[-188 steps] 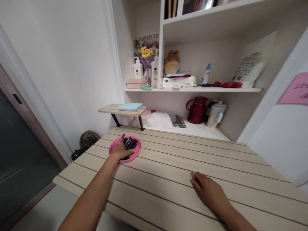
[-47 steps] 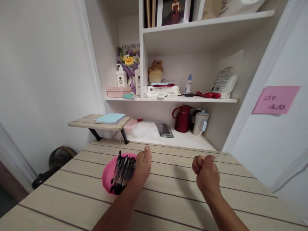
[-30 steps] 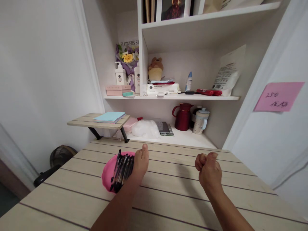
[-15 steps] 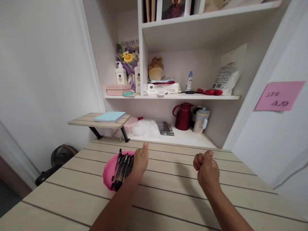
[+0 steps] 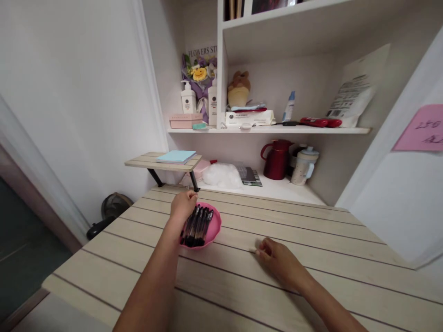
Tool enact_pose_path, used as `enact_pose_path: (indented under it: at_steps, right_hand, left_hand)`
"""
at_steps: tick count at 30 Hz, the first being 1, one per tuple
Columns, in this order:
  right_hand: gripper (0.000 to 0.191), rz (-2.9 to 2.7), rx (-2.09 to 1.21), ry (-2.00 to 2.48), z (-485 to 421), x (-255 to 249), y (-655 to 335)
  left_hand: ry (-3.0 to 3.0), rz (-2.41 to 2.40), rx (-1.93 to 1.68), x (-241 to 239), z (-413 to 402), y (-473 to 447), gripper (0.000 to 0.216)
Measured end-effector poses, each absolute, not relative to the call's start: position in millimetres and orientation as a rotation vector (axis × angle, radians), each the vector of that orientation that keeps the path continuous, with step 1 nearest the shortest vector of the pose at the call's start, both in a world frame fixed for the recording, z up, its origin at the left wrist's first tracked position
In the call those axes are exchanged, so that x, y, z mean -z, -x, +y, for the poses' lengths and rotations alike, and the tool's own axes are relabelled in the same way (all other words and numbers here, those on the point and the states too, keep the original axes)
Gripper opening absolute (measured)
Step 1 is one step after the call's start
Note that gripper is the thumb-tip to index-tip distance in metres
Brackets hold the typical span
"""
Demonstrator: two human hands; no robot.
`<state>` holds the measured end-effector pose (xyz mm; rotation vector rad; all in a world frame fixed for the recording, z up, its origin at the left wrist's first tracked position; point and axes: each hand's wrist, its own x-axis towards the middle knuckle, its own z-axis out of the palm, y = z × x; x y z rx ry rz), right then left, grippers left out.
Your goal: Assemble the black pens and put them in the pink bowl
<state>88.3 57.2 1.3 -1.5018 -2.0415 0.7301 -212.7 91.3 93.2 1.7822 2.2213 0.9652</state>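
On slatted table (image 5: 242, 221), black gel pens (image 5: 198, 226) bunched in pink scalloped dish (image 5: 216, 226). Dish apparently being steadied by left hand (image 5: 182, 204), curled at its left edge; grip hidden. Right hand (image 5: 278, 260) apart from dish, grip closure blurred, cannot be told. Any shift would call for edge to be held.

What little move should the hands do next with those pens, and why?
Maybe slide the left hand a little right, over the pens: it is curled near the far-left rim of the pink plate holding them, while the right hand is farther away.
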Motion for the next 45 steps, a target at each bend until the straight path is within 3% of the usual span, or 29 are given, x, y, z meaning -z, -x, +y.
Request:
enact_pose_path:
  at_steps: [3,8,18,21,23,26,29,33,42,45]
  right_hand:
    - [0.022,-2.096,-0.671,1.526,47,15,-85]
    - [0.026,-2.107,-0.546,1.598,42,23,-81]
    - [0.03,-2.016,-0.533,1.534,40,31,-83]
    - [0.034,-1.834,-0.712,1.397,43,31,-84]
    - [0.034,-1.569,-0.943,1.225,45,27,-84]
    - [0.044,-1.096,-1.282,0.893,45,16,-86]
    - [0.05,-0.822,-1.426,0.779,42,7,-91]
    - [0.04,-0.728,-1.477,0.956,41,7,-99]
    - [0.033,-0.6,-1.312,0.853,59,6,-113]
    - [0.03,-0.583,-1.355,0.781,62,5,-124]
  left_hand:
    - [-1.634,2.454,-0.658,-86,79,227,0.023]
    - [-1.508,2.538,-0.571,-65,75,223,0.017]
    - [-1.49,2.491,-0.865,-74,65,208,0.018]
    - [-1.496,2.222,-1.038,-72,56,169,0.018]
    - [-1.24,1.596,-1.202,-60,48,128,0.02]
    - [-1.041,1.122,-1.018,-32,36,61,0.023]
    - [-0.983,1.048,-0.91,-5,26,10,0.018]
    - [-0.934,1.005,-0.928,15,20,-20,0.023]
    - [-0.981,0.792,-0.778,16,15,-10,0.05]
    - [-0.968,0.788,-0.73,16,16,-7,0.05]
